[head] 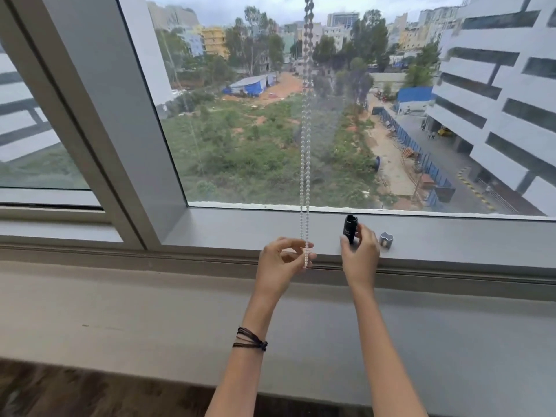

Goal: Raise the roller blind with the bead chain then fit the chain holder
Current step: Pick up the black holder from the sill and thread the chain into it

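Note:
A white bead chain (305, 152) hangs as a double strand down the middle of the window, from the top of the frame to just below the sill. My left hand (281, 264) pinches the bottom loop of the chain between thumb and fingers. To its right, my right hand (361, 254) grips a small black cylindrical chain holder (350, 228), held upright above the sill. The roller blind itself is out of view above.
A small grey metal piece (386, 239) stands on the grey window sill (240, 230) just right of my right hand. A thick window frame post (99, 115) slants at the left. A wide grey ledge (150, 320) runs below the sill.

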`<move>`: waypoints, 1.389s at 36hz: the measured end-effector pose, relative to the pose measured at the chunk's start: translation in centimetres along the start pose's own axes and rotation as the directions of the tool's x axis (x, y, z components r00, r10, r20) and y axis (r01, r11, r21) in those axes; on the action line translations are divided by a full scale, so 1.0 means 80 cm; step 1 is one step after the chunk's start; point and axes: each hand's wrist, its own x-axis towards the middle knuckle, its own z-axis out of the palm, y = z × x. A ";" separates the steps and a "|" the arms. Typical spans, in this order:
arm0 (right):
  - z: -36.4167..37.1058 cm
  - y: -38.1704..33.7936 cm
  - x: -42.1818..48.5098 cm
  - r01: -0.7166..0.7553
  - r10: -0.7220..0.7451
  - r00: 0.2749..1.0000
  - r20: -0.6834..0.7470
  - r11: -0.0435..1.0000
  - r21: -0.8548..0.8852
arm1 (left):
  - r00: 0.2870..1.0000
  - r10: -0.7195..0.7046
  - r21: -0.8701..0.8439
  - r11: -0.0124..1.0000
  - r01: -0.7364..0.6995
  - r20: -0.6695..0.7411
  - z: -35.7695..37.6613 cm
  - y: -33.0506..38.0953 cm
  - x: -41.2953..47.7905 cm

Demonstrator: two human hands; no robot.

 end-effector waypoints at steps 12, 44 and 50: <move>0.004 0.004 0.007 0.011 -0.012 0.999 -0.049 0.999 -0.033 | 0.983 -0.025 0.318 0.947 -0.035 0.182 -0.011 -0.001 -0.005; -0.046 -0.021 -0.065 -0.093 -0.013 0.828 0.561 0.983 0.159 | 0.964 0.069 0.352 0.922 -0.160 0.257 -0.026 -0.010 0.005; -0.045 -0.022 -0.070 -0.039 -0.032 0.784 0.620 0.994 0.100 | 0.958 0.073 0.332 0.929 -0.166 0.276 -0.022 -0.010 0.007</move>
